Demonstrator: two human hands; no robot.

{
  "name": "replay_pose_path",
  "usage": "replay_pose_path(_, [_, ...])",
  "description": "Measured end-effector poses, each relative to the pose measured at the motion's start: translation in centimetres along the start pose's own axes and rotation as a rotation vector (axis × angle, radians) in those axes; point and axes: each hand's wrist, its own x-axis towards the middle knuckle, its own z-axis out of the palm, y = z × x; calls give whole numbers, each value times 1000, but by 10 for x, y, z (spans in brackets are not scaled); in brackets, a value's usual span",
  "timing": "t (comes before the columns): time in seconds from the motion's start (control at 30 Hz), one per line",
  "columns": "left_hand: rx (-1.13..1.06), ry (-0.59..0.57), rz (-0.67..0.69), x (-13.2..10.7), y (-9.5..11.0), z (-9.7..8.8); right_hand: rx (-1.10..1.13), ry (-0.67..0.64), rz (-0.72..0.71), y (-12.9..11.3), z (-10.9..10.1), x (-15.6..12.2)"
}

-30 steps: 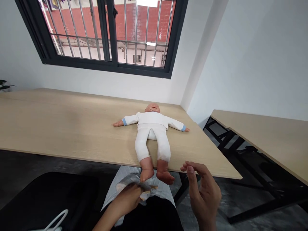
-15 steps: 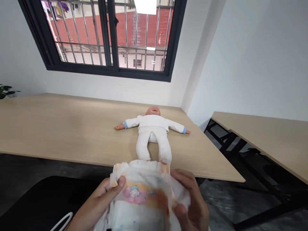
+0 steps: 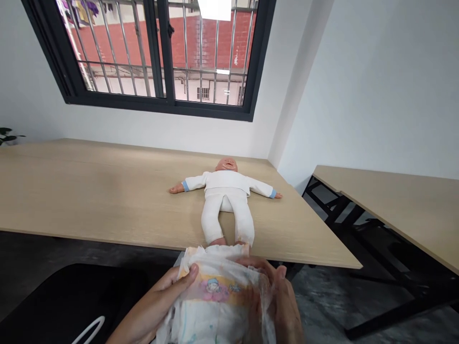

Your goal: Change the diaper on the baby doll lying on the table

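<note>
Edge of a folded diaper [image 3: 211, 313] is pinched by the left hand [image 3: 171, 286], thumb uppermost, while the right hand [image 3: 281, 298] is curled against its clear plastic [image 3: 266, 303]; whether that is pinched cannot be told. Beyond both hands is set a table [image 3: 107, 196], where a doll [image 3: 227, 181] is laid face up, legs pointed towards them, likely for easy reach. Between the hands the diaper is supported, presumably for steadiness. Its orange band [image 3: 195, 290] is printed with a cartoon figure [image 3: 213, 285]; no brand or wording can be read.
</note>
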Motion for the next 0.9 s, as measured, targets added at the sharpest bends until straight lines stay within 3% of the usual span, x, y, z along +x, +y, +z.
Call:
replay_pose_path(0.17, [2,-7,-4,0,0,1,98,-27,163,8,-13,19])
replay_pose_path(0.33, [17,13,-8,1,0,1,121,-17,181,13,-17,21])
replay_pose_path(0.6, [14,2,4,-1,0,2,206,-30,209,-3,-9,15])
replay_pose_path(0.77, [70,0,16,-1,0,-1,79,40,91,-10,-9,13])
replay_pose_path(0.9, [83,-4,31,0,1,-4,16,143,-8,-8,-21,17])
